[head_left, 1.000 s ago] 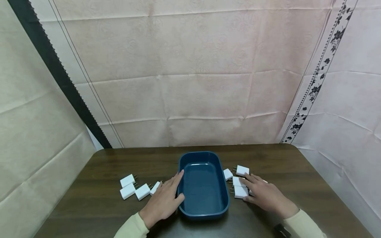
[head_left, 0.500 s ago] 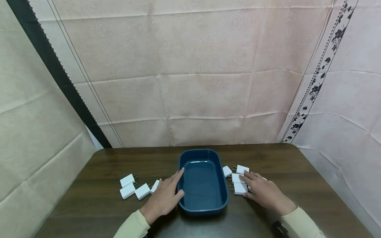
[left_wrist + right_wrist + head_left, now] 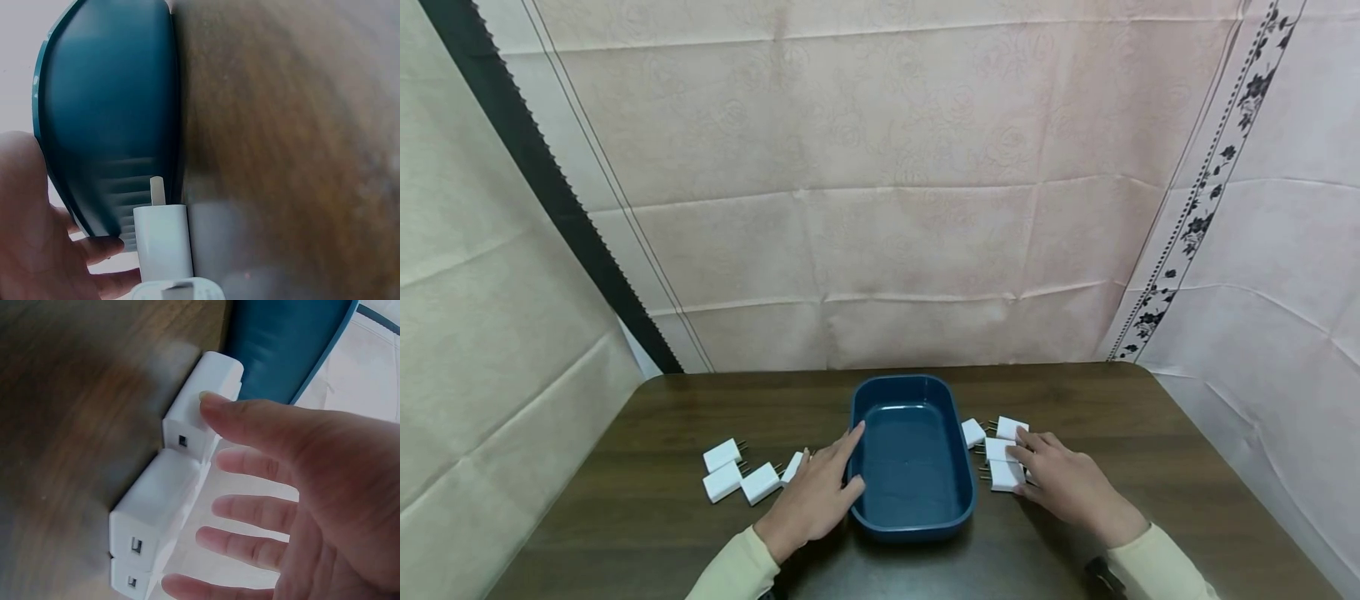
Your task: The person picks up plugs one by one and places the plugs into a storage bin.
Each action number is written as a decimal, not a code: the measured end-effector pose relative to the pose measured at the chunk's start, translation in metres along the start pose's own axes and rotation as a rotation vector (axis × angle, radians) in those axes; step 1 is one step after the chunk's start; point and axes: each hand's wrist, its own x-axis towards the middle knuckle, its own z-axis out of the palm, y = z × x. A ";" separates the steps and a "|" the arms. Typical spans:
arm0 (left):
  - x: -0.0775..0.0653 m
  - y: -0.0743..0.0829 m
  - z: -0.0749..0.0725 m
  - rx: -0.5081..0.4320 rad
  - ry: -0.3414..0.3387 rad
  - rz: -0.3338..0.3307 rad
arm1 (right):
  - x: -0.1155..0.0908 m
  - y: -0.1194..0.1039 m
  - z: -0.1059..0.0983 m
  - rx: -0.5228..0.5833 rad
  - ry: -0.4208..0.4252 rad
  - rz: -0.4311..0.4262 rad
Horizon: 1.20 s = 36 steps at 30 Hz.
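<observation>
A dark blue rectangular tray [image 3: 917,532] sits at mid-table. My left hand [image 3: 820,500] rests at its left rim, index finger along the edge and thumb reaching over it. Beside that hand, a white charger plug [image 3: 162,240] stands close to the tray wall in the left wrist view. On the tray's right, my right hand [image 3: 1067,483] lies over a cluster of white charger plugs [image 3: 1005,476], partly hiding them. The right wrist view has its thumb touching one charger [image 3: 203,387], while the other fingers stretch out, spread apart.
More white charger plugs [image 3: 722,482] lie left of the tray, prongs pointing right. The brown wooden table [image 3: 625,517] ends at a back edge, where pale cloth [image 3: 910,250] hangs behind and on both sides.
Between one second and half a second ago, the tray shifted slightly away, and the right-hand chargers moved a little with the right hand. Since then, hardly any movement shows.
</observation>
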 end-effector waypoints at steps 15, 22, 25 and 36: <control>0.001 -0.002 0.000 -0.022 0.016 0.006 | 0.006 -0.009 0.003 0.013 0.070 -0.115; 0.002 -0.001 -0.001 -0.016 0.039 0.007 | 0.007 -0.011 0.006 0.007 0.034 -0.090; 0.001 0.000 -0.001 -0.015 0.044 0.009 | 0.008 -0.012 0.006 0.010 0.035 -0.087; 0.000 0.000 -0.001 -0.006 0.041 0.002 | 0.012 -0.011 0.011 0.042 0.003 -0.079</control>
